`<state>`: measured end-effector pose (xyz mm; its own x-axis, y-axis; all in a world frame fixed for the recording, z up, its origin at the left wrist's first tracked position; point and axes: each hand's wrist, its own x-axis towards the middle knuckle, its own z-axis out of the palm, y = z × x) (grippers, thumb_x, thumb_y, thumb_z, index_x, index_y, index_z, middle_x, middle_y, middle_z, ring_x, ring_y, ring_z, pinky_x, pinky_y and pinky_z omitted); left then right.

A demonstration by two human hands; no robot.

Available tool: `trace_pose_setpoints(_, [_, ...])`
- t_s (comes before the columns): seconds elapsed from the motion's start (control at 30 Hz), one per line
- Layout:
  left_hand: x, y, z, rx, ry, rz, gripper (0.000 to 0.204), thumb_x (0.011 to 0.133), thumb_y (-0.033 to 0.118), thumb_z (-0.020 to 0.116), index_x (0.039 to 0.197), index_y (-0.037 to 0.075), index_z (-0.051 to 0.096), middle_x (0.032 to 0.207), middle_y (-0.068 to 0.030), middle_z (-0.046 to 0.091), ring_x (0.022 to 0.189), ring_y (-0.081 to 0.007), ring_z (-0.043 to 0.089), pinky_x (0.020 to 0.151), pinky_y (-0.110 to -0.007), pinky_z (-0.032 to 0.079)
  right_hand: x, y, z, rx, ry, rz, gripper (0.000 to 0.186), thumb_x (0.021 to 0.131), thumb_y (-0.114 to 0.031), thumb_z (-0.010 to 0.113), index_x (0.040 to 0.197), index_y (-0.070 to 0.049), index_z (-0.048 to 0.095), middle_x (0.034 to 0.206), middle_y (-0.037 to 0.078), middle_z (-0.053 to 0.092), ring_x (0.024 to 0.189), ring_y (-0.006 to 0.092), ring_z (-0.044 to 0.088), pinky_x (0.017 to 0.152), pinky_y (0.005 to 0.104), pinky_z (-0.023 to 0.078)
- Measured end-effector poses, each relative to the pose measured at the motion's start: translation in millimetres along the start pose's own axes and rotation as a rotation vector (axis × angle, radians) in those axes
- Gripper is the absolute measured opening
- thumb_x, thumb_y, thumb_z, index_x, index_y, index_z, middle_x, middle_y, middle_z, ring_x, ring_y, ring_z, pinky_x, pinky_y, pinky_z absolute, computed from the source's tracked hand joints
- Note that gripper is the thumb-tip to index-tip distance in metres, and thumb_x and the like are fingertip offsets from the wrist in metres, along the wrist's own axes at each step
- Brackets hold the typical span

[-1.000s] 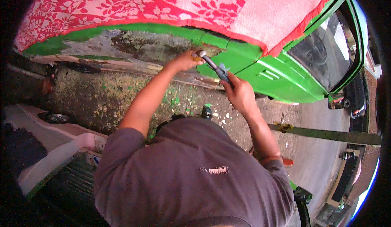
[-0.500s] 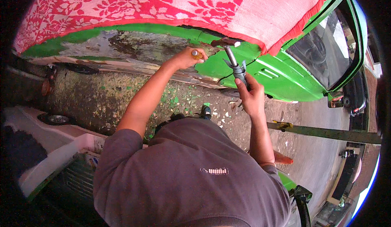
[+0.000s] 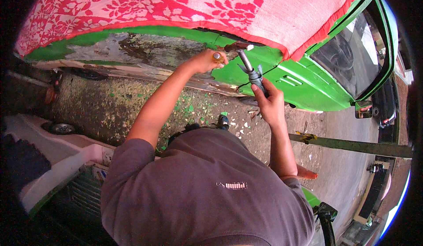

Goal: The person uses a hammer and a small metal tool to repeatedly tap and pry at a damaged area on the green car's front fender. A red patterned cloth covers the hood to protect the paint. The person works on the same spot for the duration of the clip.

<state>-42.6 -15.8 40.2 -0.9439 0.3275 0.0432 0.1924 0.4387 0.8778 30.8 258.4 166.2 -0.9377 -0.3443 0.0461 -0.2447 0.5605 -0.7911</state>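
My left hand is closed round an amber-handled tool, its round butt facing up. The tool's working end is hidden; it looks to be near the scraped panel. In my right hand is a torch-like tool with a bare metal tube and a grey, wrapped body. Its tube points up toward the dark, burnt-looking edge of the green car. Left of my left hand, the car's side is stripped to grey and brown patches.
A red and pink floral cloth covers the car's upper part. Green and pale paint chips litter the ground. A pale vehicle stands at the left. A long beam and an orange cone are on the right.
My left hand has shifted slightly right and up, tipping the amber handle upright. The torch-like tool in my right hand has moved slightly left.
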Motion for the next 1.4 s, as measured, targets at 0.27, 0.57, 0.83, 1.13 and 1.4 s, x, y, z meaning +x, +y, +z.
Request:
trace_pose_setpoints(0.27, [0.5,-16.3,4.1,0.071,0.036,-0.040,0.017,0.087,0.011,0.069,0.104,0.007,0.068,0.101,-0.0071,0.072,0.096,-0.0181,0.066,0.088,-0.034,0.051,-4.4,-1.8,9.1,-0.209,0.048,-0.423,0.037,0.090,-0.021,0.068,0.120,0.000,0.063,0.088,0.025,0.067,0.083,0.0419,0.066,0.072,0.0441,0.052])
trace_pose_setpoints(0.57, [-18.4,-51.6,27.2,-0.346,0.242,-0.025,0.012,0.087,-0.002,0.067,0.097,0.004,0.063,0.113,-0.0087,0.069,0.114,-0.0195,0.062,0.098,-0.037,0.050,-7.1,24.5,-14.1,-0.063,0.114,-0.065,0.027,0.094,-0.021,0.065,0.109,0.001,0.065,0.073,0.012,0.060,0.064,0.0178,0.056,0.060,0.0334,0.044])
trace_pose_setpoints(0.83, [-11.0,-17.4,33.3,-0.412,0.556,0.188,0.021,0.078,-0.006,0.076,0.094,0.002,0.065,0.107,-0.0111,0.071,0.102,-0.0194,0.067,0.090,-0.035,0.055,-4.6,53.6,-5.4,0.122,0.152,-0.024,0.020,0.096,-0.020,0.064,0.101,0.000,0.065,0.062,-0.005,0.049,0.052,0.0038,0.042,0.047,0.0235,0.033])
trace_pose_setpoints(1.13, [-2.9,14.6,38.5,-0.242,0.616,0.285,0.023,0.078,-0.002,0.079,0.095,0.002,0.064,0.101,-0.0106,0.072,0.099,-0.0182,0.068,0.088,-0.034,0.056,-6.3,44.9,-10.3,0.153,0.099,0.075,0.037,0.090,-0.025,0.070,0.116,0.001,0.066,0.077,0.011,0.065,0.074,0.0137,0.056,0.072,0.0325,0.048])
trace_pose_setpoints(1.4, [-2.6,1.6,46.7,-0.308,0.523,0.236,0.024,0.081,0.004,0.078,0.099,0.003,0.061,0.111,-0.0129,0.071,0.101,-0.0188,0.067,0.089,-0.034,0.055,-12.8,45.7,-14.1,0.146,0.095,0.090,0.035,0.090,-0.025,0.070,0.115,0.000,0.067,0.069,0.007,0.060,0.068,0.0121,0.053,0.064,0.0319,0.046])
